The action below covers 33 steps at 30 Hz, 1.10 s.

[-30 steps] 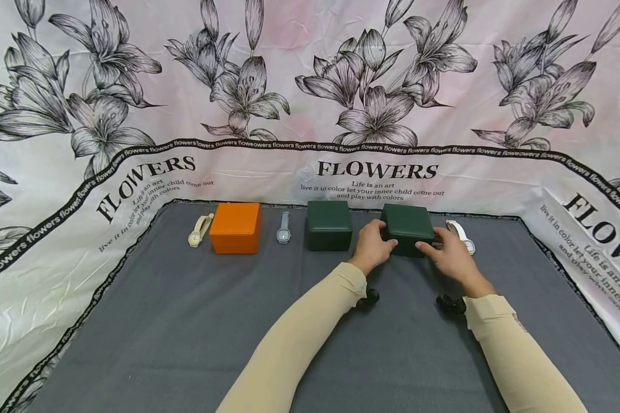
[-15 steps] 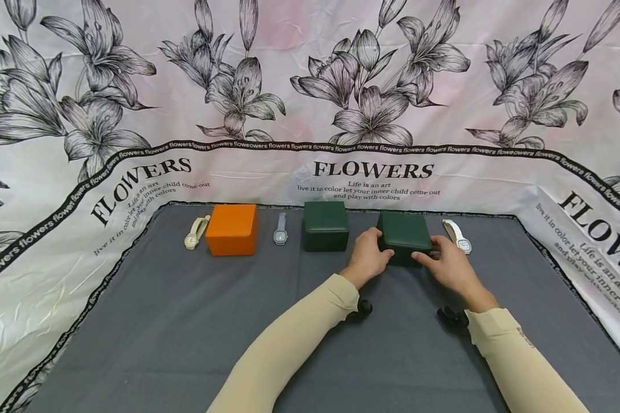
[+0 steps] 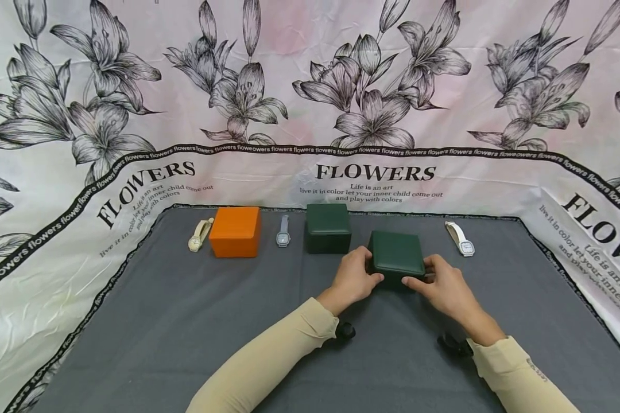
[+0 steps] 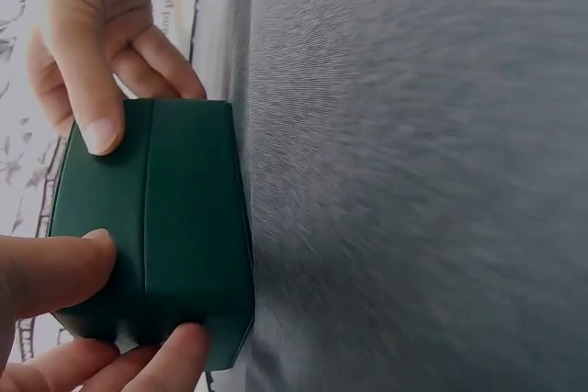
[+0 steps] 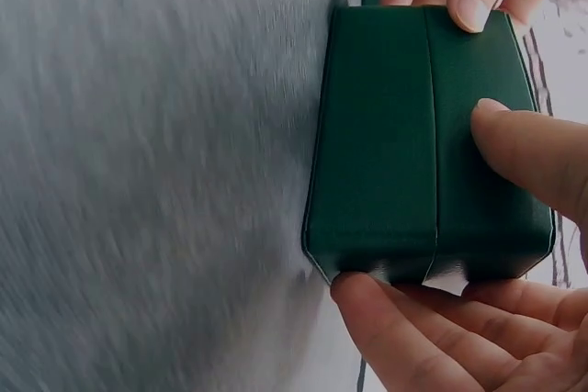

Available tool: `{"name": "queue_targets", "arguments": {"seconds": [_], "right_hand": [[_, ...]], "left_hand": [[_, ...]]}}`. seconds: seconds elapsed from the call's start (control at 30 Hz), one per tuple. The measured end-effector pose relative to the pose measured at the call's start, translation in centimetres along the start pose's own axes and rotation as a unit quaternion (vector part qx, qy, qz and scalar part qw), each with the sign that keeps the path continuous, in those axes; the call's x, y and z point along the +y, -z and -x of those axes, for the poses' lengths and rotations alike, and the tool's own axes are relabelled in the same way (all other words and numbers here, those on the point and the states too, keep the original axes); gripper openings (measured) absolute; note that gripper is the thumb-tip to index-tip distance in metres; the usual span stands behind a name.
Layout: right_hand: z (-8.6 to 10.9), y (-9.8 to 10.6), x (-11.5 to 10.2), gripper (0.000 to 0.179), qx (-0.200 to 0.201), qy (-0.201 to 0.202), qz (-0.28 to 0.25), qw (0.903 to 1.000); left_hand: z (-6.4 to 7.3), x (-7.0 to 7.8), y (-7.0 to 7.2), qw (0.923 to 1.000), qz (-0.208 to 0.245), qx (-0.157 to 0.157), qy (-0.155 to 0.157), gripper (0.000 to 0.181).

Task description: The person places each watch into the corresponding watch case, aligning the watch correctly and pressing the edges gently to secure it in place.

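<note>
Both hands hold a dark green watch box (image 3: 396, 252) from its two sides, in the right-centre of the head view. My left hand (image 3: 352, 279) grips the left side, thumb at the front face and fingers along the side. On the opposite side, my right hand (image 3: 444, 287) does the same. In the right wrist view, the box (image 5: 381, 135) shows a seam between lid and base, and its lid is closed. Both thumbs press the lid's front in the left wrist view, where the box (image 4: 193, 199) sits right at the grey cloth.
A second green box (image 3: 328, 228) stands behind and left of the held one. Farther left are a pale blue-strapped watch (image 3: 283, 232), an orange box (image 3: 235, 232) and a cream-strapped watch (image 3: 200, 235). A white-strapped watch (image 3: 460, 238) lies back right on the grey cloth (image 3: 186, 321).
Both hands have drawn the green box toward the person and slightly left, out of the back row. The white-strapped watch, partly covered before, now shows whole.
</note>
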State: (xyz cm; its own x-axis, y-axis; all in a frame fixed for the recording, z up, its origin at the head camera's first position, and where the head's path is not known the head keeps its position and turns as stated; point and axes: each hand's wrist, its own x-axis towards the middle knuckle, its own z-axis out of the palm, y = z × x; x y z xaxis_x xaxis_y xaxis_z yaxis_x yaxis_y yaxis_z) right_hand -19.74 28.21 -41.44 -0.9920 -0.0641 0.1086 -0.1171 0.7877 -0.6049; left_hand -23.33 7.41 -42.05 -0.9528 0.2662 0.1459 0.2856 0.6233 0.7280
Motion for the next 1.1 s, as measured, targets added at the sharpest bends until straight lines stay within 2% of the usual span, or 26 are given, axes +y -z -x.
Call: {"name": "queue_targets", "arguments": {"seconds": [0.17,0.37,0.6,0.83,1.1], "right_hand": [[0.7,-0.8,-1.2,0.062,-0.004,0.004,-0.012,0.9999],[0.9,-1.8,-2.5,0.054,-0.007,0.005,-0.024,0.9997],[0.8,-3.1,-4.1,0.051,-0.015,0.011,-0.04,0.999],[0.5,-4.5,-5.7,0.048,-0.024,0.016,-0.051,0.9983],[0.3,-5.7,-7.3,0.045,-0.032,0.028,-0.053,0.9977]], "left_hand": [[1.4,-0.7,1.1,1.0,0.004,-0.003,0.008,0.038],[2.6,-1.6,2.4,0.9999,0.012,0.001,0.003,0.037],[4.0,-2.8,4.0,0.999,0.043,0.01,0.005,0.036],[4.9,-4.1,5.8,0.9985,0.052,0.007,0.015,0.036],[5.6,-5.4,7.2,0.9979,0.054,0.009,0.034,0.038]]}}
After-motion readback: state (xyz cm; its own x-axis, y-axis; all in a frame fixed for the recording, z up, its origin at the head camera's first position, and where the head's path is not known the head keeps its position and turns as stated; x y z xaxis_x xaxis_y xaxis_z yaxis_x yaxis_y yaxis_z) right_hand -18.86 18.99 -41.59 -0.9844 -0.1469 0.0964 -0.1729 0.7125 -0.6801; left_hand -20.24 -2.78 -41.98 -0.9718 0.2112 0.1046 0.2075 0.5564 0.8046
